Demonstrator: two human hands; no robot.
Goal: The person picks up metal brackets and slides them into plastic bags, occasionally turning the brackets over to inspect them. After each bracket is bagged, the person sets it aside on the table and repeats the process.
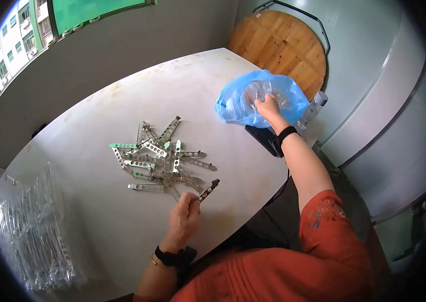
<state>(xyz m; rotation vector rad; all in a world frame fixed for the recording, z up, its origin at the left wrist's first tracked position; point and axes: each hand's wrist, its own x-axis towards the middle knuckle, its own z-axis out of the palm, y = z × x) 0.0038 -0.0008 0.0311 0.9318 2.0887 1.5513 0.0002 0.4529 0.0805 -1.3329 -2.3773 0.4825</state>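
Note:
My left hand (185,219) is closed around one end of a slim metal bar with a row of round holes (208,190), its dark end pointing up and right. Just beyond it lies a loose pile of similar perforated metal bars (162,156), some silvery, some with a green sheen. Over at the right, my right hand (268,106) reaches into an open blue plastic bag (233,103). Its fingers pinch clear plastic packaging (259,90) inside the bag; the fingertips are partly hidden.
Many clear plastic sleeves (32,236) are stacked at the table's left. A dark phone-like object (263,140) and a clear bottle with a grey cap (312,110) are beside the bag. A round wooden tabletop (281,45) leans against the wall behind the white table (97,201).

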